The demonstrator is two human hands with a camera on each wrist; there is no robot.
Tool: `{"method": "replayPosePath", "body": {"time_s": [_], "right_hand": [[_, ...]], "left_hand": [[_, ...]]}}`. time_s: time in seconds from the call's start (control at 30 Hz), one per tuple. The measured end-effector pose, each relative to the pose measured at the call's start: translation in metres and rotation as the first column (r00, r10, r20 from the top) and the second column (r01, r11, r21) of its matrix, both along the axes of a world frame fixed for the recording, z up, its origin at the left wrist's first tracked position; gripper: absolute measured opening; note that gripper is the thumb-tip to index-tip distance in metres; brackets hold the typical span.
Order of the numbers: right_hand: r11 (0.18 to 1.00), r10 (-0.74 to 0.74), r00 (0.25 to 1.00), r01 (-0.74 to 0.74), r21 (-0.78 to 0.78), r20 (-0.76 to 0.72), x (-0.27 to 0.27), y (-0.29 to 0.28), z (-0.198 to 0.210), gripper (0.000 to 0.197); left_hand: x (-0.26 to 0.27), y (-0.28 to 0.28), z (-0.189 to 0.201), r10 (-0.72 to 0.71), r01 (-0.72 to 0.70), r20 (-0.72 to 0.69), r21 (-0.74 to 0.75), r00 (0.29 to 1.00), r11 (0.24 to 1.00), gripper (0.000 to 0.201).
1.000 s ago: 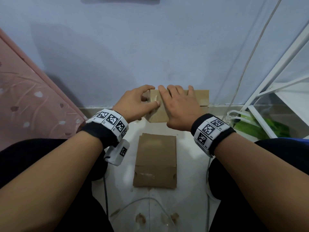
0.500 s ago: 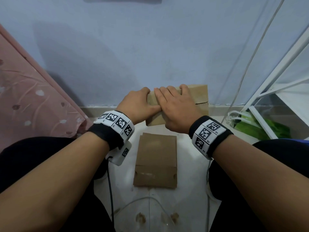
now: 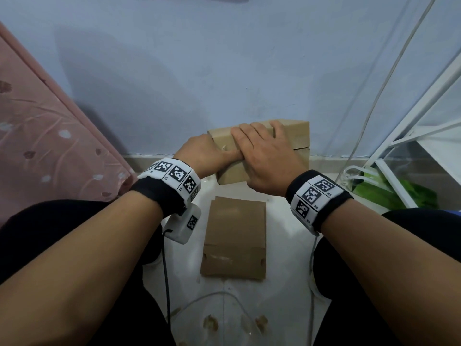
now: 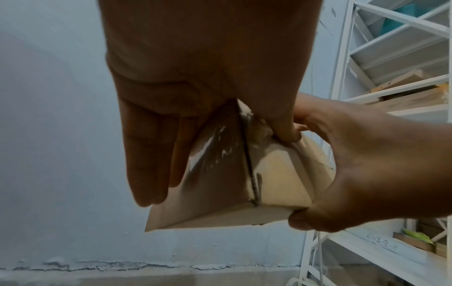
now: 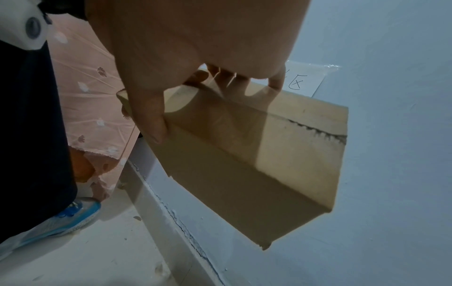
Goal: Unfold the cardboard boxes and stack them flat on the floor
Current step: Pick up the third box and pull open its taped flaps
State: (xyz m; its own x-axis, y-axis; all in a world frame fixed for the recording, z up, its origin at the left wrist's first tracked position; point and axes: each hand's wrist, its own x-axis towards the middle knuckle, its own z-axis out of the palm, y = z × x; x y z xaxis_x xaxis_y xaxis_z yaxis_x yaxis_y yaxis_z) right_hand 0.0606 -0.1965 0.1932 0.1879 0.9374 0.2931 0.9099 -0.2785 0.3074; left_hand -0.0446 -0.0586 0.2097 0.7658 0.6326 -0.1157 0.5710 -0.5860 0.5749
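Holding the cardboard box (image 3: pixel 259 151) off the floor (image 3: pixel 282 283) near the wall (image 3: pixel 224 71), you kept it where both hands could work its taped seam, I'd judge. Your left hand (image 3: pixel 204 156) gripped its left end, thumb on top; your right hand (image 3: pixel 264 158) clasped it, fingers (image 3: pixel 252 132) curled over the far edge. One flattened box (image 3: pixel 234 238) lay below, between your knees.

A flattened box (image 3: pixel 234 239) lies on the floor (image 3: pixel 282 283), the held box (image 3: pixel 296 134) beyond it near the wall (image 3: pixel 224 58).
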Motion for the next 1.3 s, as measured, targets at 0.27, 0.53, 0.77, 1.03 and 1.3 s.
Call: {"method": "replayPosePath", "body": {"time_s": [0.27,0.53,0.77,1.03,1.3], "right_hand": [[0.999,-0.012,0.999,0.011,-0.04,-0.033,-0.001,-0.001,-0.002,0.103],[0.998,-0.011,0.999,0.008,-0.057,-0.048,0.0,-0.001,-0.004,0.099],[0.997,-0.01,0.999,0.007,-0.072,-0.044,0.002,-0.002,-0.003,0.1],[0.997,-0.036,0.996,0.03,-0.066,-0.078,0.003,-0.001,0.002,0.095],[0.994,-0.063,0.995,0.055,-0.1,-0.082,0.008,-0.004,0.009,0.094]], "left_hand": [[0.002,0.005,-0.007,-0.087,0.084,-0.048,-0.058,0.995,0.995,0.05],[0.005,0.015,-0.016,-0.159,0.152,-0.116,-0.066,0.981,0.986,0.065],[0.001,0.017,-0.011,-0.196,0.18,-0.133,-0.124,0.972,0.976,0.08],[0.0,0.027,-0.009,-0.208,0.199,-0.048,-0.138,0.977,0.97,0.062],[-0.001,0.027,-0.006,-0.189,0.202,0.081,-0.219,0.979,0.955,0.045]]}}
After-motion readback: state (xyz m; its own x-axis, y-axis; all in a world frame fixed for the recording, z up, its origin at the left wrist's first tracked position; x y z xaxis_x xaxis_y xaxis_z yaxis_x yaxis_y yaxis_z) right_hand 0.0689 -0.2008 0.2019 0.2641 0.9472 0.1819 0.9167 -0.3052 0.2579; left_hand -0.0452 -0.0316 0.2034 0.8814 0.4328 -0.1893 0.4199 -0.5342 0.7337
